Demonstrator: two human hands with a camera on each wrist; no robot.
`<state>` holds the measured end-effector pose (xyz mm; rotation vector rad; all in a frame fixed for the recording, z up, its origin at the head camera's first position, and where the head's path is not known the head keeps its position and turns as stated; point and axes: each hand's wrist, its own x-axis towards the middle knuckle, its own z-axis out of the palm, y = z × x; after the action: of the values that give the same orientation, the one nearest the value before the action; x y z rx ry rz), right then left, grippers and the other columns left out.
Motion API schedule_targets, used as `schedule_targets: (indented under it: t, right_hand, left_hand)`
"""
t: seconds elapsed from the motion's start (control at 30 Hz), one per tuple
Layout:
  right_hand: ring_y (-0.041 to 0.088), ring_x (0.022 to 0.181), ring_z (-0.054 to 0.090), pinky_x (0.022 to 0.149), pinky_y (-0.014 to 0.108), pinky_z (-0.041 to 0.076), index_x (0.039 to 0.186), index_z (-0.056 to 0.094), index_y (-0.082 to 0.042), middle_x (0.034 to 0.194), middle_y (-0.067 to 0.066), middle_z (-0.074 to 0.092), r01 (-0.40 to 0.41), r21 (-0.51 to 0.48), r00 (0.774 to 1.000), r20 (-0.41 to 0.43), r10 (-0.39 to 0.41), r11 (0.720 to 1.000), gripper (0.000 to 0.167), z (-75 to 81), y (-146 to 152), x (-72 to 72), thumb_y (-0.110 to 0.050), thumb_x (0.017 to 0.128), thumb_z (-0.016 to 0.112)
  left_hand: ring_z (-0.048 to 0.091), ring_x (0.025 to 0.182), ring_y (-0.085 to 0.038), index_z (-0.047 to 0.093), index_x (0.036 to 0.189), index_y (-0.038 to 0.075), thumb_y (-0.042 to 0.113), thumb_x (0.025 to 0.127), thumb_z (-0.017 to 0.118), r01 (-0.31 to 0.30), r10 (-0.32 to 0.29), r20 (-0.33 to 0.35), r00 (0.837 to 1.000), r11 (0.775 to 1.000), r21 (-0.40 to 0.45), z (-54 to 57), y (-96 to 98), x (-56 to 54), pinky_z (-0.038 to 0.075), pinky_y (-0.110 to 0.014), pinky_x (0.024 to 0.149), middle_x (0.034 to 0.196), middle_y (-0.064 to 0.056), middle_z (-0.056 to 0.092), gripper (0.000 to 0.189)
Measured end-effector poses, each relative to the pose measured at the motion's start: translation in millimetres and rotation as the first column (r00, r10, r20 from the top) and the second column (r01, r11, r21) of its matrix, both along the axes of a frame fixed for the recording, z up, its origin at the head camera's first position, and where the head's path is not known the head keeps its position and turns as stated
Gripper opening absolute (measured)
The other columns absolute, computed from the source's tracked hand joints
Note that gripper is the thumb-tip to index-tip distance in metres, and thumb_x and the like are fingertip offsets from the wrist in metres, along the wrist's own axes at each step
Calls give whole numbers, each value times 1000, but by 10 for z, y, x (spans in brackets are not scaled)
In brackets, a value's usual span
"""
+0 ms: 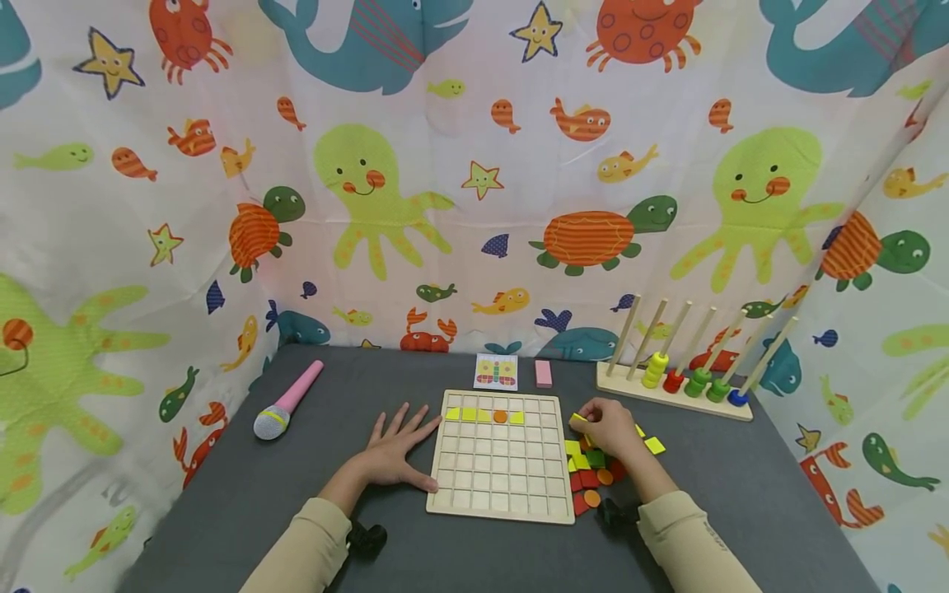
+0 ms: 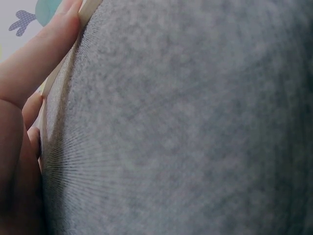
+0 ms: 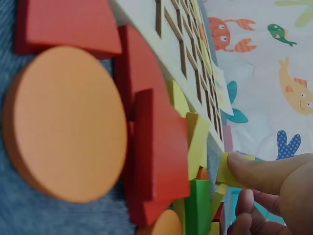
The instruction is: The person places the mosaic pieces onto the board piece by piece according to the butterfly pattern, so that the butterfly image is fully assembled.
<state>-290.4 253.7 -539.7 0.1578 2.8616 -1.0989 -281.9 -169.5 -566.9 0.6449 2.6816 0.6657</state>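
A wooden grid board lies on the dark table, its upper row holding several yellow square tiles and one orange round piece. My left hand rests spread at the board's left edge, fingers straight, the thumb touching its side. Just past the board's right edge, my right hand pinches a yellow tile between thumb and fingers. Beneath and beside that hand lies a loose pile of red tiles, yellow tiles, green tiles and orange round pieces.
Behind the board are a picture card and a pink block. A wooden peg stand with coloured rings stands at the back right. A pink toy microphone lies at the left. A patterned sheet hangs behind the table.
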Motion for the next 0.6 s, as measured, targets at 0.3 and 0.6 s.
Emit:
schedule_targets:
  t: [0.3,0.6]
  right_hand:
    - [22,79,57,62,30,50,98,74,-11,92,6,68,-34,-58,998,-57,31,998,20,111,-74,-18,-28,90,79]
    - [21,84,60,68,31,52,103,81,-15,100,5,74,-98,-79,993,-78,92,992,14,110,-331,-74,-23,94,74]
  left_hand:
    - [-13,157,-33,18,161,41,83,61,75,-12,12,-9,1000,1000,-16,-17,-13,-2,-15,-67,117,172,4,5,124]
    - [-11,157,-36,20,162,38,80,63,77,-7,7,-10,1000,1000,-14,40,10,24,-13,-68,117,171,2,7,121]
